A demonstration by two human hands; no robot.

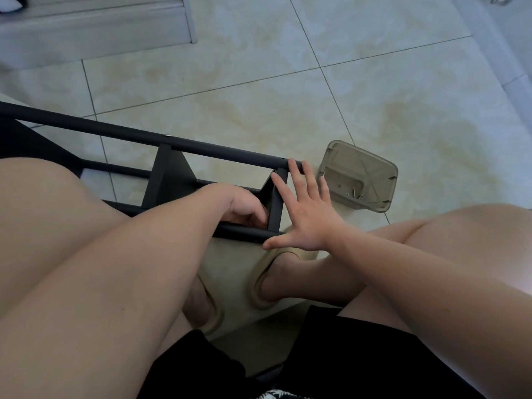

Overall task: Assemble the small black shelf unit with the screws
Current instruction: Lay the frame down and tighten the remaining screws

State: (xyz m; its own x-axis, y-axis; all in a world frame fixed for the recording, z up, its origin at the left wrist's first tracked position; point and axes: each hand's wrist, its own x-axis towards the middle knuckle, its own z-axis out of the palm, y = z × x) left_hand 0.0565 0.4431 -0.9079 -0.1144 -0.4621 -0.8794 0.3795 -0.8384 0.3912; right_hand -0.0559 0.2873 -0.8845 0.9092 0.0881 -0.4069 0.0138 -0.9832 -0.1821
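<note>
Right hand braces the shelf unit, fingers spread flat; left hand curls at the near joint, grip unclear. A slip could misalign the holes

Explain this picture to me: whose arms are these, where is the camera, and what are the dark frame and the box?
There is no machine: a person wears one camera on the head, looking down at their own arms and knees. The black shelf frame lies on its side over the tiled floor. The right hand, fingers spread, rests against the frame's end. The left hand curls its fingers at an inner corner; what it holds is hidden. A clear plastic box beside the frame holds a few screws.
</note>
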